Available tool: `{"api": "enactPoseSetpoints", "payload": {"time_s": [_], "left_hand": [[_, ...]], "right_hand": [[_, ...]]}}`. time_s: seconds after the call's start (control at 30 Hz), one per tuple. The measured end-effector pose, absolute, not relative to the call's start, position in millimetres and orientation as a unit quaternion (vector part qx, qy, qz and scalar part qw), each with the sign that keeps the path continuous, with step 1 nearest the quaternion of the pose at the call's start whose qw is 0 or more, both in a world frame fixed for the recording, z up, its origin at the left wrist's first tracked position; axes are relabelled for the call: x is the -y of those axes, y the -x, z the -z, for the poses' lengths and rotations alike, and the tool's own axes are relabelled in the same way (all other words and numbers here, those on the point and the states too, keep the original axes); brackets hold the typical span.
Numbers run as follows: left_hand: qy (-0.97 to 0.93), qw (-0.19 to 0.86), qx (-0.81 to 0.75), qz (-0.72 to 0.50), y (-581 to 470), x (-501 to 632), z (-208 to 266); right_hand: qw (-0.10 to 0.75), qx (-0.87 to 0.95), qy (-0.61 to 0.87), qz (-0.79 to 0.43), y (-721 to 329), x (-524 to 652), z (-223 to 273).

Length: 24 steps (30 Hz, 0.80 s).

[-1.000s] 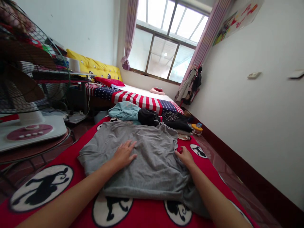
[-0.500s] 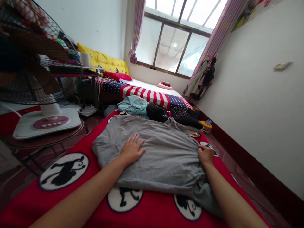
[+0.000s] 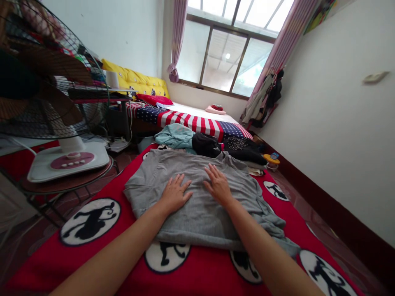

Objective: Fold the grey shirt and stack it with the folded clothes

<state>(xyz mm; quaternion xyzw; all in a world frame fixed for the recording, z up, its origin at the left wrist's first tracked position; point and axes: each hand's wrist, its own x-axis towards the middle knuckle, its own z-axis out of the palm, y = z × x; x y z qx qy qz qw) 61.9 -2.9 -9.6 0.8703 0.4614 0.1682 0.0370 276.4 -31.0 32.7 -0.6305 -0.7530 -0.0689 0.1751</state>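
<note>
A grey long-sleeved shirt (image 3: 191,213) lies spread on a red blanket (image 3: 123,263) printed with black monkey figures in white circles. My left hand (image 3: 176,193) rests flat on the shirt's left half, fingers spread. Close to the shirt's middle, my right hand (image 3: 218,185) also lies palm down with its fingers apart. The cloth is wrinkled on the right, and a sleeve (image 3: 286,242) trails bunched toward the lower right. Neither hand grips the fabric.
Beyond the shirt lie a light-blue garment (image 3: 175,136) and black clothes (image 3: 243,150). An electric fan (image 3: 69,160) stands on a round stool at the left. Behind is a bed with a flag-patterned cover (image 3: 191,128). A yellow stool (image 3: 271,159) sits by the right wall.
My right hand has let go of the shirt's right edge and moved left onto its middle, opening flat. The right side of the cloth lies looser. My left hand stays on the shirt.
</note>
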Motion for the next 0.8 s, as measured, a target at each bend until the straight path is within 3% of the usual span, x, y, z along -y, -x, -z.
{"api": "enactPoseSetpoints", "payload": {"time_s": [0.2, 0.57, 0.8], "left_hand": [[-0.874, 0.032, -0.458, -0.16, -62.5, 2.8, 9.3], [-0.865, 0.088, -0.487, -0.077, -21.4, 40.5, -4.6], [-0.84, 0.061, -0.538, 0.035, 48.0, 80.2, -30.8]], "right_hand": [[0.072, 0.733, 0.676, -0.041, -256.5, 26.3, -7.0], [0.07, 0.705, 0.705, 0.005, -255.0, 39.1, 6.0], [0.086, 0.708, 0.701, 0.01, -255.6, 38.6, 5.6]]}}
